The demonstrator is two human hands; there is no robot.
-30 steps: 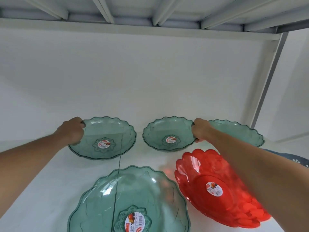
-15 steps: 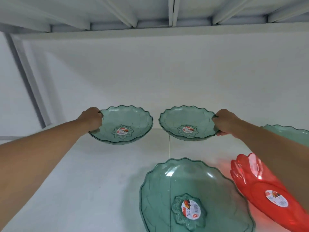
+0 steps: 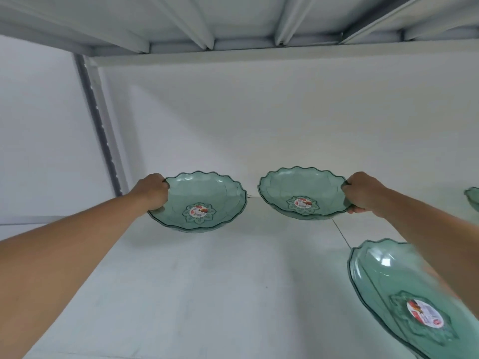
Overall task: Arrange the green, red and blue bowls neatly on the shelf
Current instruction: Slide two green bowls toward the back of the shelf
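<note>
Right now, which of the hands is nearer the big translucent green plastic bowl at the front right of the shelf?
Right. The right hand grips another bowl's rim just behind the big translucent green plastic bowl; the left hand is far across the shelf.

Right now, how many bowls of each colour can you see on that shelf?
Green bowls: 4, the left-held bowl, the right-held bowl, the near bowl, and the edge sliver at far right.
Red bowls: 0
Blue bowls: 0
Total: 4
</note>
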